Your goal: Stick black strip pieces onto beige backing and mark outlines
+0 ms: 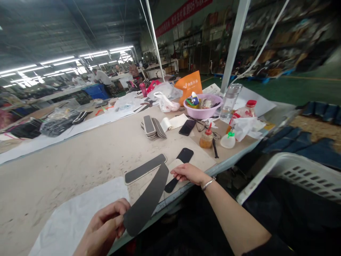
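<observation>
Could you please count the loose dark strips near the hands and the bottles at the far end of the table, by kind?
Dark strips: 3, one in the left hand at, one flat at, one under the right hand at
Glue bottles: 2
Clear bottles: 1
Red-capped bottles: 1
Total: 7

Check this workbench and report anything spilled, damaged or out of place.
Nothing looks spilled or damaged. The left hand holds a curved dark strip; the right hand rests on a black piece at the table edge. The stacked pieces lie fanned, not squared; bottles stand upright.
</observation>
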`<state>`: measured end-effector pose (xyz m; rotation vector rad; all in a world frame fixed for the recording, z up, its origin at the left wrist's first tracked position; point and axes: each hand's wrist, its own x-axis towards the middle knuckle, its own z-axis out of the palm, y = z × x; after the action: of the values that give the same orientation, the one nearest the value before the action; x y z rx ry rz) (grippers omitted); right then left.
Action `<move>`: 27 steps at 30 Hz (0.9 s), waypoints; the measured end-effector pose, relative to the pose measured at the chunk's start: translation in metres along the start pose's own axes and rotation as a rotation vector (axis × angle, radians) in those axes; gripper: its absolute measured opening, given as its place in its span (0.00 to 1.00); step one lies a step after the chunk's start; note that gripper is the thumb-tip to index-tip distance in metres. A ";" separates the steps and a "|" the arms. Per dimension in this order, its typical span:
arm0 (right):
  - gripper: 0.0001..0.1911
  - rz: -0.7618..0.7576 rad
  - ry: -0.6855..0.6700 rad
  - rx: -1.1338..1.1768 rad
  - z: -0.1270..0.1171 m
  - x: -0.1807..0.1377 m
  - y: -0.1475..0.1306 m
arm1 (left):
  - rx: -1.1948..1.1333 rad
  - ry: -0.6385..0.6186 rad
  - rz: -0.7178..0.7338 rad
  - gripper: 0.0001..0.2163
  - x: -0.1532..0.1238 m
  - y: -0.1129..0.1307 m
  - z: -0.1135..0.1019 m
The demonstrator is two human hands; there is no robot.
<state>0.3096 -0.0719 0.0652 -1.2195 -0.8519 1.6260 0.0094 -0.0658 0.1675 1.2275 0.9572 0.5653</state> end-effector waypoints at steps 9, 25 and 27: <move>0.17 0.095 -0.034 -0.029 0.002 0.002 0.002 | -0.052 -0.036 -0.025 0.09 0.000 -0.011 -0.008; 0.13 0.150 -0.087 -0.151 0.016 0.015 0.011 | -0.201 -0.050 -0.062 0.08 0.003 -0.015 -0.013; 0.12 0.137 -0.083 -0.152 0.015 0.014 0.008 | -0.193 -0.039 -0.053 0.08 0.003 -0.016 -0.014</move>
<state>0.2919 -0.0620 0.0574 -1.3488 -0.9775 1.7582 -0.0029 -0.0602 0.1505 1.0345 0.8787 0.5753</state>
